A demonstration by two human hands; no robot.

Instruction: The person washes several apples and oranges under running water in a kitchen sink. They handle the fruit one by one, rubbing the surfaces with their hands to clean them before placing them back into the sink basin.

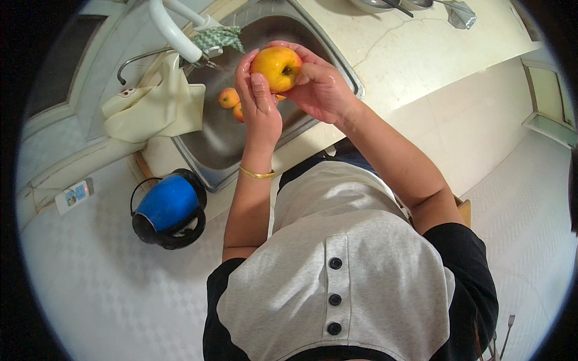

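Observation:
Above a stainless steel sink point(219, 149), my left hand point(262, 99) and my right hand point(323, 85) hold one yellow-red apple point(276, 67) between them. Both hands look wet. The apple's hollow faces up and to the right. Lower down in the basin lie a small orange-yellow fruit point(229, 98) and another beside it point(238, 113); part of one more shows behind my hands. A white faucet point(174, 34) reaches over the sink's left side, with water at its outlet.
Cream rubber gloves point(158, 104) and a green patterned cloth point(221, 38) hang by the faucet. A blue electric kettle point(169, 203) stands left of the sink, near a wall socket point(74, 197). Metal bowls point(375, 4) sit on the counter point(388, 58).

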